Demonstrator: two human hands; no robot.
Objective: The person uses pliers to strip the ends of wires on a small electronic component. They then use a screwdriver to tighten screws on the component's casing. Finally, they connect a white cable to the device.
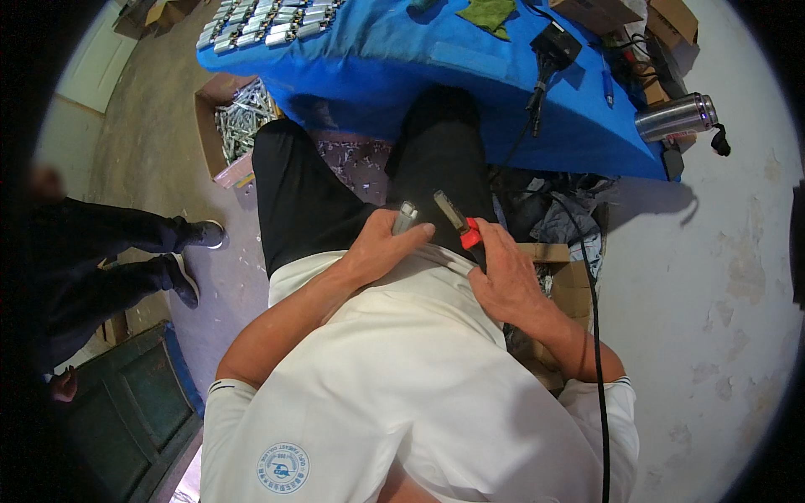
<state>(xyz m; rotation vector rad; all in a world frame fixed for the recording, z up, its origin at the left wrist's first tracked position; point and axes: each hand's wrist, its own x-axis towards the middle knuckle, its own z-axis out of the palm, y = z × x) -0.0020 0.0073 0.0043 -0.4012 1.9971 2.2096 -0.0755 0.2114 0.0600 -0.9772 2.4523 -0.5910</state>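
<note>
My left hand (376,250) is closed around a small silvery-white cylindrical piece (405,218), whose top end shows above the thumb. Close by, over my lap, my right hand (508,273) grips a tool with a red and black handle (471,235) and a flat grey metal head (449,209). That tool's exact kind cannot be made out. Its metal end leans toward the piece in my left hand, and the two stay apart. On the blue-covered table (377,71), several similar silvery-white pieces (268,23) lie in rows at the far left.
A cardboard box of metal parts (210,138) stands left of my knees. The table carries a green cloth (488,15), a black adapter with cable (555,46), a blue pen (608,88) and a steel bottle (675,117). A black cable (595,335) hangs beside my right arm. Another person (109,251) is at left.
</note>
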